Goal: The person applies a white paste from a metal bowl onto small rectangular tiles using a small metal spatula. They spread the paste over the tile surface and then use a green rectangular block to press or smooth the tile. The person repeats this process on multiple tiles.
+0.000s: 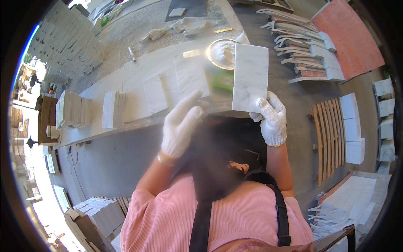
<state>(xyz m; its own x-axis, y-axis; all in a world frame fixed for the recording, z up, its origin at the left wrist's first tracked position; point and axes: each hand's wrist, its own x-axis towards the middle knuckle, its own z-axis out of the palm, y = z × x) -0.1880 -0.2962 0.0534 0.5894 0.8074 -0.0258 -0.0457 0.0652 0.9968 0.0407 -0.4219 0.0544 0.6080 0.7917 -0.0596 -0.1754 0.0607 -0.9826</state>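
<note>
In my right hand (273,122), gloved in white knit, a rectangular white marble tile (251,75) with faint grey veins stands upright, pinched at its lower right corner. My left hand (181,126), in a matching glove, is raised in front of the table edge with its fingers stretched out and nothing in them. Beyond it, flat marble tiles (156,94) lie on the pale worktable (134,80). Behind the held tile's left edge sits a round bowl (222,54) of white material, and below that a blurred green thing (222,82) I cannot make out.
Stacks of tiles (113,110) stand on the table's left side. White crumpled gloves or cloths (189,26) and a small yellow strip (223,30) lie at the back. To the right are a wooden pallet (329,140), packed white tiles (350,189) and a red board (352,38).
</note>
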